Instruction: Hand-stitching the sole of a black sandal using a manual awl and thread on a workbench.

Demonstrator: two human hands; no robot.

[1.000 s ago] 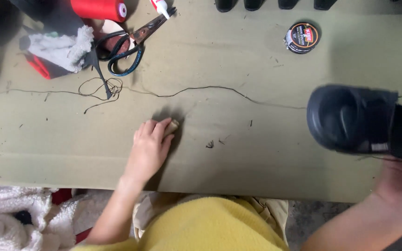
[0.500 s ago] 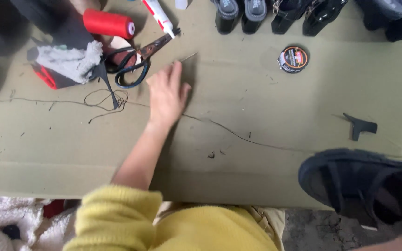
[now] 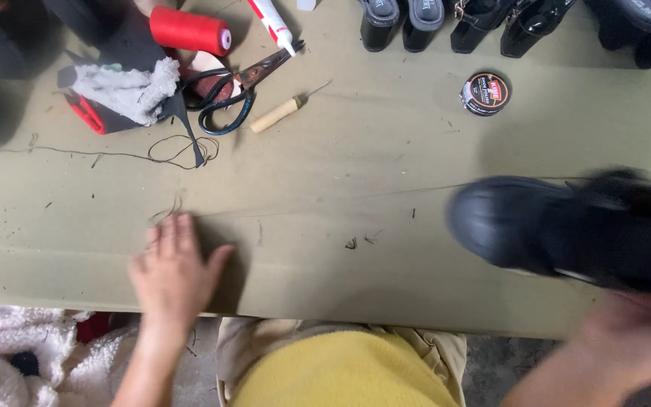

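On the table [image 3: 356, 151], our left hand [image 3: 173, 273] lies flat near the front edge, with the shoe [image 3: 574, 230] well to its right. Behind the hand lie the scissors [image 3: 231, 94], with the awl [image 3: 280, 113] just right of them and the tin [image 3: 485, 93] farther right.

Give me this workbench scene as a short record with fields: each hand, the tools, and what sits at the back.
surface: olive-green table
left hand: flat on the table, fingers spread, holds nothing
right hand: blurred, under a black shoe; grip cannot be told
tools: scissors, wooden-handled awl, red thread spool, loose black thread
also: round polish tin
back edge: row of dark shoes
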